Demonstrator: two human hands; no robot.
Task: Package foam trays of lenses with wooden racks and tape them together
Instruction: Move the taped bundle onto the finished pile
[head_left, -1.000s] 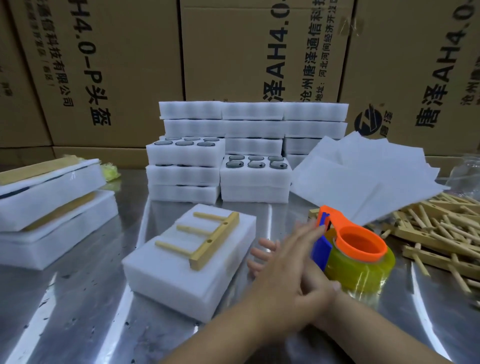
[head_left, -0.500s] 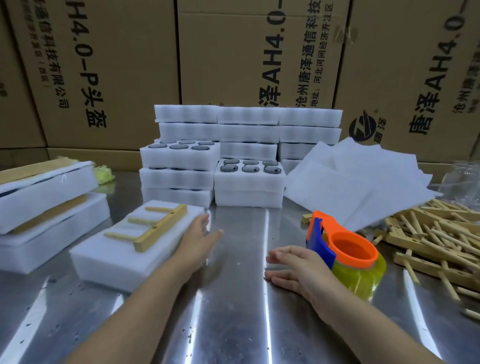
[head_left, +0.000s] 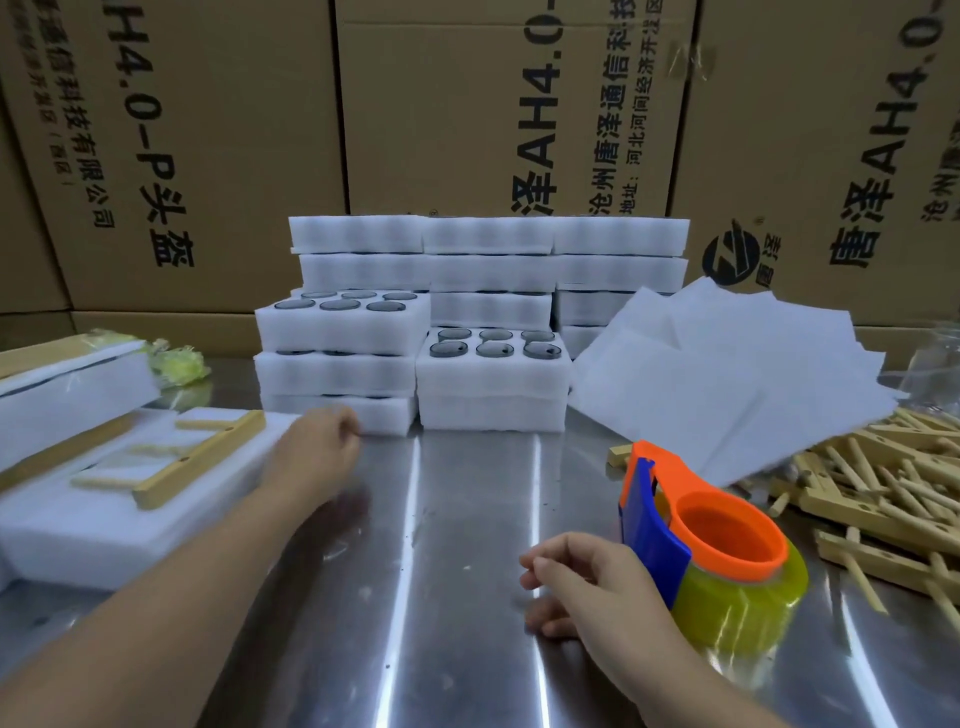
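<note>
Head view. The orange-and-blue tape dispenser (head_left: 727, 540), loaded with a yellowish roll, stands on the steel table (head_left: 415, 597), and I place everything from it.

My right hand (head_left: 587, 587) lies on the table just left of the dispenser. Its fingers are loosely curled and hold nothing. I cannot tell whether the back of the hand touches the dispenser's blue side.

Well to the left of the dispenser lies the foam pack (head_left: 104, 525), a white block. A wooden rack (head_left: 200, 457) lies flat on top of it, pegs pointing away from the dispenser. My left hand (head_left: 317, 452) is at the pack's far corner on the dispenser's side. Its fingers are curled and blurred, and I cannot tell whether they grip the foam edge or only lie against it.

Behind the dispenser and to its left stand the stacks of foam trays (head_left: 488, 410). The two front stacks show dark round lenses (head_left: 491, 349) in their holes.

Directly behind the dispenser, a fan of thin white foam sheets (head_left: 727, 379) overlaps a heap of racks (head_left: 883, 499) that lies to the dispenser's right. Cardboard boxes (head_left: 467, 104) stand behind everything.
</note>
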